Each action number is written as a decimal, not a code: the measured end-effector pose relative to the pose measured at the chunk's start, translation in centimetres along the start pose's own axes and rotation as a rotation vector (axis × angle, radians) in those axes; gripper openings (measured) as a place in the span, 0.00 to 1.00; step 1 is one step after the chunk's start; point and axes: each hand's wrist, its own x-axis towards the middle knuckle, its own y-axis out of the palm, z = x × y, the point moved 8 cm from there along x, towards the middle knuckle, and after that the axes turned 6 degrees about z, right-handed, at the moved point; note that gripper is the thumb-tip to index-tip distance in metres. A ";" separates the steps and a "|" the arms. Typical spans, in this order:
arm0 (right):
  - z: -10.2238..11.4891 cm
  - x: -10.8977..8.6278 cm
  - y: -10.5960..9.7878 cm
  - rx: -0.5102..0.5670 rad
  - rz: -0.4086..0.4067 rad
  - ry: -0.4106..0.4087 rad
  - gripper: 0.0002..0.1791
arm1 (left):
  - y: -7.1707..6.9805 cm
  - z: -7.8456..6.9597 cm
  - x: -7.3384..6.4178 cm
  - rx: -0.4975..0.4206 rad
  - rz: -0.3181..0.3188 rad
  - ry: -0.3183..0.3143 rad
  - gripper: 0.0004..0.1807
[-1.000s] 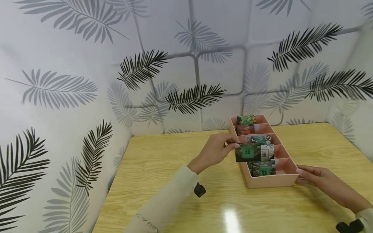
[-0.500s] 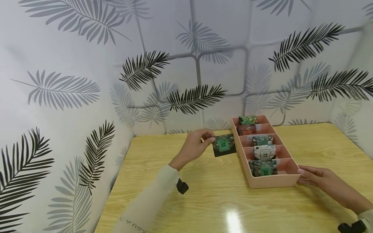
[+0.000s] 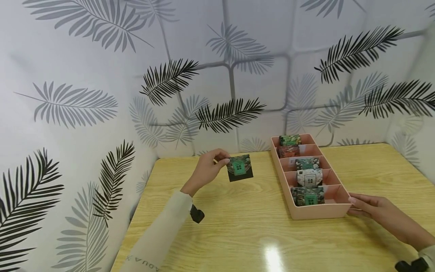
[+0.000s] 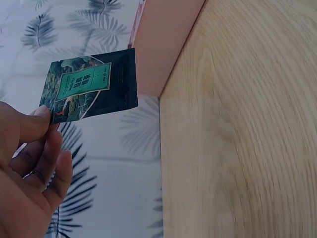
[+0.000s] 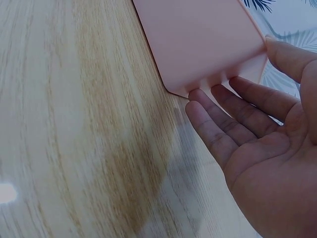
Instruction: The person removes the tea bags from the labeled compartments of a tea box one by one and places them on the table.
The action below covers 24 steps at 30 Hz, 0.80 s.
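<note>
One square packet [image 3: 239,168], dark, scenic print [image 4: 74,106], green label [image 4: 84,82] | left hand [image 3: 206,166] pinches its 10 o'clock corner | right hand [image 3: 378,209], fingers extended, touches pink box [image 3: 319,212] at 4 o'clock

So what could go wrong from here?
The left hand pinches the green-labelled sachet only near a corner, so it could slip or swing.

The right hand touches the pink tray by its near corner; a careless push might shift it on the table.

The nearest compartment's sachets look similar, so a mix-up is possible.
</note>
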 end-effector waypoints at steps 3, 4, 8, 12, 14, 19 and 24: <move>-0.1 0.0 0.0 -0.003 0.005 0.009 0.41 | -0.6 1.4 -0.4 -0.007 0.001 -0.041 0.05; -0.1 0.1 0.1 -0.004 0.006 0.014 0.41 | -0.8 1.9 -0.6 -0.012 0.001 -0.057 0.05; 0.0 0.0 0.1 -0.012 0.009 0.024 0.41 | -1.7 3.7 -1.3 -0.014 0.003 -0.109 0.05; 0.1 0.0 0.1 -0.020 0.004 0.019 0.41 | -2.6 5.4 -2.0 -0.025 0.005 -0.131 0.05; 0.1 0.0 0.0 -0.023 0.003 0.017 0.41 | -3.0 6.4 -2.4 -0.032 0.001 -0.144 0.05; 0.0 0.0 -0.1 -0.023 0.003 0.013 0.40 | -4.1 9.2 -3.3 -0.064 -0.019 -0.213 0.06; -0.2 0.0 0.0 -0.012 0.011 0.018 0.41 | -5.0 11.3 -4.3 -0.075 -0.038 -0.302 0.06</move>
